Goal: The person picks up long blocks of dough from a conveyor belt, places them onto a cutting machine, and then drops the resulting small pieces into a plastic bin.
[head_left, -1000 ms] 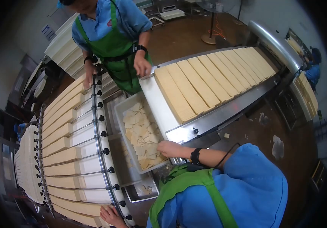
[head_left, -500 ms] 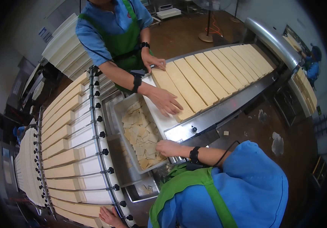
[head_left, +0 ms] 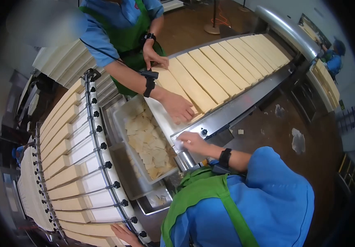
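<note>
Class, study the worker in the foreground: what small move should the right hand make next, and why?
Probably reach the right hand up onto the near end of the front slab. That hand lies empty on the conveyor's steel edge, beside the tray of offcuts, while a co-worker's hand presses that slab's end.

Right hand (head_left: pixel 190 141) rests on the belt conveyor (head_left: pixel 235 110) end, beside the scrap tray (head_left: pixel 118 128). Left hand (head_left: pixel 121 234) touches the roller conveyor (head_left: pixel 82 177) edge.

Bright even light, fisheye warp, dark corners
</note>
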`<move>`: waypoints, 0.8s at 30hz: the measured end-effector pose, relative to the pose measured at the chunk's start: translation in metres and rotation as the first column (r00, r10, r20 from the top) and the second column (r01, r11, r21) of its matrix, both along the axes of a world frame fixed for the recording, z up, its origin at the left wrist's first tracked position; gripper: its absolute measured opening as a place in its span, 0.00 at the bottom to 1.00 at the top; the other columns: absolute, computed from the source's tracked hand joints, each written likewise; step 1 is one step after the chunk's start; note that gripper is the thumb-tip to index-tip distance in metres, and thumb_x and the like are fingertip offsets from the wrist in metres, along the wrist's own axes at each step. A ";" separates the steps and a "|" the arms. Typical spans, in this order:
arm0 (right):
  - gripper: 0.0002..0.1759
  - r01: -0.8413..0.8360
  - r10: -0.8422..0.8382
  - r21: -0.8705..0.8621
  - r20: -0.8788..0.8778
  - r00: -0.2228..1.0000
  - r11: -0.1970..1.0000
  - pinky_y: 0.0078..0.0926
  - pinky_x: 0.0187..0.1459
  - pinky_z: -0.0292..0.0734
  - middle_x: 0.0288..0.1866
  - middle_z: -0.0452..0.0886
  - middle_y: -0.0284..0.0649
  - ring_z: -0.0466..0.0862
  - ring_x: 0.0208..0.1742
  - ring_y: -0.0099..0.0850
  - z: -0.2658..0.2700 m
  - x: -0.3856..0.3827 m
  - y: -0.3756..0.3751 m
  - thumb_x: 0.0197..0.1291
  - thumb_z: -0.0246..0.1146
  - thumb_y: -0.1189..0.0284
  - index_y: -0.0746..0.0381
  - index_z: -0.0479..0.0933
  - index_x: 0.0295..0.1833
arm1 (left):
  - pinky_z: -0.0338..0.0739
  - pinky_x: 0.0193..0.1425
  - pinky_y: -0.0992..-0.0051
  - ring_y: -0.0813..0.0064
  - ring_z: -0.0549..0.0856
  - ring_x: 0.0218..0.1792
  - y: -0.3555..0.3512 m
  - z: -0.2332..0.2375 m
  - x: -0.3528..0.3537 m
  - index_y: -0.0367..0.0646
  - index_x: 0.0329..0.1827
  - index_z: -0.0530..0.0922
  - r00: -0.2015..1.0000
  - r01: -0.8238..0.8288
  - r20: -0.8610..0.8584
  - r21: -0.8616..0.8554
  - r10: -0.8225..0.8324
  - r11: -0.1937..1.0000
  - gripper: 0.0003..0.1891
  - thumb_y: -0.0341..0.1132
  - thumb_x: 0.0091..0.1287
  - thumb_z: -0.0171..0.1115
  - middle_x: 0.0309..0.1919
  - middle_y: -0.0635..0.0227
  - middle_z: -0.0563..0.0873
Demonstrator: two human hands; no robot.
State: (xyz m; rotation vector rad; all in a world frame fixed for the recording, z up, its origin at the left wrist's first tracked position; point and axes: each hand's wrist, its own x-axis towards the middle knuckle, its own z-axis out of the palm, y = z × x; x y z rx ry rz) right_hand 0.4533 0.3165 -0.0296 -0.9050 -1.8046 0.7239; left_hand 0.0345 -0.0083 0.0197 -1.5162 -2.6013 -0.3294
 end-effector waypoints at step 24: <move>0.21 0.498 -0.355 -0.296 0.424 0.833 0.815 0.44 0.42 0.73 0.53 0.58 0.68 0.73 0.40 0.61 0.020 0.091 0.073 0.48 0.61 0.75 0.74 0.61 0.44 | 0.62 0.63 0.63 0.49 0.68 0.59 0.436 0.021 0.316 0.30 0.59 0.63 0.353 0.790 0.209 0.456 -0.912 0.411 0.25 0.31 0.59 0.55 0.58 0.45 0.68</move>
